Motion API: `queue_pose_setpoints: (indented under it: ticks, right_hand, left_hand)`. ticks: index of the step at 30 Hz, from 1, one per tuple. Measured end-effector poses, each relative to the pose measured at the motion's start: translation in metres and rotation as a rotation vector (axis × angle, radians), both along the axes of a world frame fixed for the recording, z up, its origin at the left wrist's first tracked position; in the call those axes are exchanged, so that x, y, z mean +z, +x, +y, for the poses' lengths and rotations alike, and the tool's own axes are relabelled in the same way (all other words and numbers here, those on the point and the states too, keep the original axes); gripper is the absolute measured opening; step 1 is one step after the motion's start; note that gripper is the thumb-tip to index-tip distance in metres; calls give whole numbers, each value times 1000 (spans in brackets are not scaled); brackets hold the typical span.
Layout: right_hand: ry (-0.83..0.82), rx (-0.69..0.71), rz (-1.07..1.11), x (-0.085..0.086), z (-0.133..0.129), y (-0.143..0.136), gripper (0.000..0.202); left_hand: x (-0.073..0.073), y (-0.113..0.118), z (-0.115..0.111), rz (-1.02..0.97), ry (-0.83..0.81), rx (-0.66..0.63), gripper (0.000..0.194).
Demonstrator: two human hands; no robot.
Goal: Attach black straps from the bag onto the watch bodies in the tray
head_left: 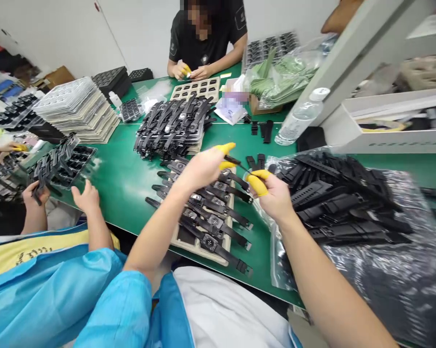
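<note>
Two hands (205,166) (277,197) pinch a slim dark piece (234,160) between them, near black straps (334,200).

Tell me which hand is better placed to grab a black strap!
Probably the right hand: it's beside the pile of long black straps. The left hand is farther off, over the black-strapped watches. Both hands seem to pinch a thin black piece.

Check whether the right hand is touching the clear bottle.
Apart. In the head view, green tabletop shows between the right hand and the base of the clear bottle.
</note>
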State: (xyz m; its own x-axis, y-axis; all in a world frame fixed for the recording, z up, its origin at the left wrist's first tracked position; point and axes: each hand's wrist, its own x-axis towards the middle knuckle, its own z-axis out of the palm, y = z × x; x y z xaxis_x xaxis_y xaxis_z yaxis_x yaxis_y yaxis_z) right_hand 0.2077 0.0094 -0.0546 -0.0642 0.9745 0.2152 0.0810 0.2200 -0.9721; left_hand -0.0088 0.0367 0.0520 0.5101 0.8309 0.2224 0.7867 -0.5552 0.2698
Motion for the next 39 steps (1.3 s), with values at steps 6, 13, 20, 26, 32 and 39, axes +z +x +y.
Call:
queue_pose_setpoints:
  ticks: [6, 13, 20, 26, 32, 39]
  right_hand:
    - [49, 115, -201, 9, 5, 2, 44]
    - [55, -282, -821, -13, 25, 26, 40]
    - [13, -145, -1079, -26, 25, 16, 49]
    - [-2, -134, -1116, -31, 26, 18, 43]
    - [-33, -158, -1063, -28, 27, 17, 37]
    - [-16, -254, -1033, -31, 33, 13, 34]
  left_hand:
    - [49, -40, -32, 412, 49, 80, 22]
    - [47, -84, -121, 178, -199, 59, 30]
    - [9, -105, -189, 107, -510, 88, 43]
    - [-14, -98, -184, 235, -574, 235, 31]
    - [-20, -100, -173, 278, -454, 191, 32]
    - [-40, -106, -185, 263, -91, 305, 13]
